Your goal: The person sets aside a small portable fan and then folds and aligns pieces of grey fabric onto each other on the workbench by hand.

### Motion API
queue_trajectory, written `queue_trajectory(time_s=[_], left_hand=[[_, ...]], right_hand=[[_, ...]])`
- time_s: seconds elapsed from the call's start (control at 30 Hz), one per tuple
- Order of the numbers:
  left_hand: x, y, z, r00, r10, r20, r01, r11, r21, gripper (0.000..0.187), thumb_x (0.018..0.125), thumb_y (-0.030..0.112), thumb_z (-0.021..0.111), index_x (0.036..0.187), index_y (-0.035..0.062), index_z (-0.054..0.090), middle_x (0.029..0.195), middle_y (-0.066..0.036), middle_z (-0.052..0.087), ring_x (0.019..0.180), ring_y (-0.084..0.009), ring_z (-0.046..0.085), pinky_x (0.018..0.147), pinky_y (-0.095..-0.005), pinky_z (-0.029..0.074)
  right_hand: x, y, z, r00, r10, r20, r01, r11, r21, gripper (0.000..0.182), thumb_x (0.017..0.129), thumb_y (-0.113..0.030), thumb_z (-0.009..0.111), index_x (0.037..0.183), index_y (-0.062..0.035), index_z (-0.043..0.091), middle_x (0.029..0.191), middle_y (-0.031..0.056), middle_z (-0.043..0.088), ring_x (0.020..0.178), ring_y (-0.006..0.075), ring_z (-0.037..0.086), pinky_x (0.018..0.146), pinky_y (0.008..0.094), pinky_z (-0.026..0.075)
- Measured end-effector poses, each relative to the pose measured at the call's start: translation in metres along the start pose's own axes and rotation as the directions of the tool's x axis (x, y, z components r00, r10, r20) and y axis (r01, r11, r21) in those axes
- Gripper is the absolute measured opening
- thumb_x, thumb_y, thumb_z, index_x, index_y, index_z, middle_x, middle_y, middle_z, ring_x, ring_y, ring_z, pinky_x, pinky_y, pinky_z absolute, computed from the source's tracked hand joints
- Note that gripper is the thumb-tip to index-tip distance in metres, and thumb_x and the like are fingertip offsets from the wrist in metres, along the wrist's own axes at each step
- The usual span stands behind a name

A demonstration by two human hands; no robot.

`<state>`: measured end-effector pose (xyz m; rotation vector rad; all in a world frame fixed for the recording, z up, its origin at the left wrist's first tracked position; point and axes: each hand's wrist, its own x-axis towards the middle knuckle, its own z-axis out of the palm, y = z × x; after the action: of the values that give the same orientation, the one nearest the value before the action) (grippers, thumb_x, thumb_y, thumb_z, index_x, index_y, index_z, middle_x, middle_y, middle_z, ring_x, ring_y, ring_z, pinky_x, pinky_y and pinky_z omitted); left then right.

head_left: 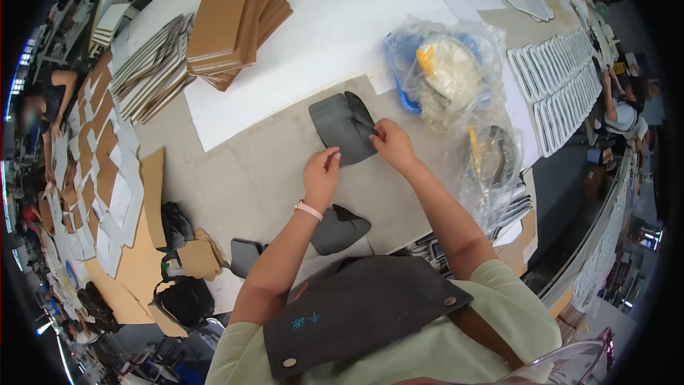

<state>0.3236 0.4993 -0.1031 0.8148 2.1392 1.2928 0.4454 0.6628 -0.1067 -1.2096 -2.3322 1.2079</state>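
Observation:
A dark grey, leather-like piece [335, 127] lies on the grey work surface in front of me, with its right side lifted and curled into a flap. My right hand [393, 145] pinches the lower right edge of that flap. At the lower left edge of the same piece, my left hand [322, 177] has thumb and fingertips pressed together on it. A second dark piece [340, 232], partly folded, rests below, close to my left forearm. To its left is a black phone-like object [246, 257], partly behind the forearm.
Brown boards [224, 11] are stacked at the upper left beside a fanned pile of thin panels [151, 64]. Clear plastic bags [452, 75] cover a blue basket [405, 96] on the right. Rows of white-edged pieces [552, 89] stand farther right. Other people work at both sides.

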Motion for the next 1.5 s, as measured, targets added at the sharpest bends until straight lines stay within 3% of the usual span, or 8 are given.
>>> queue_trajectory(time_s=[0.47,0.57,0.77,0.87,1.17,1.27,1.37,1.5], left_hand=[[0.002,-0.006,-0.002,0.997,-0.071,-0.011,0.070,0.996,-0.046,0.031,0.083,0.011,0.067,0.112,0.0025,0.062,0.075,-0.008,0.065,0.062,-0.0163,0.060,0.062,-0.0285,0.049],[0.003,-0.006,0.000,0.995,-0.092,-0.046,0.092,0.996,-0.016,0.039,0.082,0.013,0.069,0.117,0.0021,0.059,0.074,-0.007,0.065,0.063,-0.0173,0.061,0.063,-0.0295,0.050],[0.007,-0.018,0.002,0.995,-0.091,-0.047,0.093,0.995,0.041,0.040,0.081,0.015,0.069,0.117,0.0020,0.059,0.073,-0.008,0.066,0.064,-0.0199,0.063,0.063,-0.0317,0.050],[0.009,-0.022,0.002,0.994,-0.102,-0.046,0.104,0.994,0.040,0.039,0.081,0.016,0.069,0.117,0.0033,0.059,0.073,-0.008,0.067,0.064,-0.0203,0.063,0.063,-0.0320,0.050],[0.007,-0.029,0.005,0.992,-0.105,-0.070,0.107,0.994,0.033,0.039,0.080,0.017,0.070,0.117,0.0064,0.059,0.071,-0.005,0.065,0.060,-0.0169,0.061,0.061,-0.0307,0.049],[0.009,-0.014,-0.003,0.978,-0.210,0.000,0.210,0.976,0.063,0.041,0.079,0.016,0.070,0.117,0.0070,0.059,0.086,-0.008,0.065,0.073,-0.0206,0.062,0.067,-0.0317,0.050],[0.010,-0.011,-0.006,0.967,0.223,-0.119,-0.158,0.901,0.404,0.043,0.080,0.018,0.070,0.120,0.0060,0.058,0.106,-0.012,0.061,0.090,-0.0257,0.059,0.080,-0.0344,0.048],[0.026,0.004,-0.002,0.945,0.301,0.127,-0.322,0.796,0.513,0.045,0.084,0.022,0.064,0.126,0.0076,0.054,0.130,-0.019,0.048,0.119,-0.0355,0.045,0.099,-0.0462,0.036]], right_hand=[[0.015,0.015,0.018,0.990,0.097,-0.102,-0.093,0.995,0.035,0.013,0.079,-0.015,0.067,0.077,-0.0024,0.062,0.074,0.0145,0.063,0.068,0.0305,0.060,0.062,0.0393,0.047],[0.017,0.022,0.021,0.989,0.047,-0.138,-0.048,0.999,-0.005,0.013,0.080,-0.012,0.067,0.078,-0.0010,0.062,0.066,0.0120,0.062,0.057,0.0226,0.057,0.056,0.0344,0.045],[0.018,0.021,0.020,0.987,0.045,-0.154,-0.052,0.998,-0.044,0.015,0.080,-0.014,0.068,0.076,-0.0010,0.061,0.067,0.0124,0.062,0.058,0.0235,0.059,0.056,0.0346,0.045],[0.019,0.017,0.018,0.987,0.110,-0.122,-0.113,0.993,-0.022,0.016,0.078,-0.016,0.068,0.075,-0.0023,0.061,0.074,0.0147,0.063,0.069,0.0316,0.061,0.063,0.0404,0.047],[0.023,0.013,0.017,0.986,0.114,-0.122,-0.121,0.991,-0.052,0.016,0.077,-0.016,0.068,0.072,-0.0029,0.061,0.071,0.0147,0.063,0.067,0.0320,0.061,0.061,0.0414,0.047],[0.024,0.010,0.017,0.985,0.111,-0.135,-0.119,0.991,-0.057,0.016,0.077,-0.015,0.068,0.071,-0.0027,0.060,0.070,0.0148,0.063,0.067,0.0322,0.061,0.061,0.0414,0.047],[0.025,0.009,0.015,0.986,0.132,-0.102,-0.140,0.987,-0.083,0.015,0.077,-0.015,0.068,0.076,-0.0032,0.059,0.076,0.0151,0.062,0.068,0.0337,0.060,0.061,0.0422,0.047],[0.019,-0.004,0.015,0.973,-0.082,-0.216,0.040,0.980,-0.194,0.011,0.078,-0.010,0.065,0.084,-0.0050,0.058,0.082,0.0137,0.057,0.073,0.0338,0.058,0.063,0.0429,0.046]])
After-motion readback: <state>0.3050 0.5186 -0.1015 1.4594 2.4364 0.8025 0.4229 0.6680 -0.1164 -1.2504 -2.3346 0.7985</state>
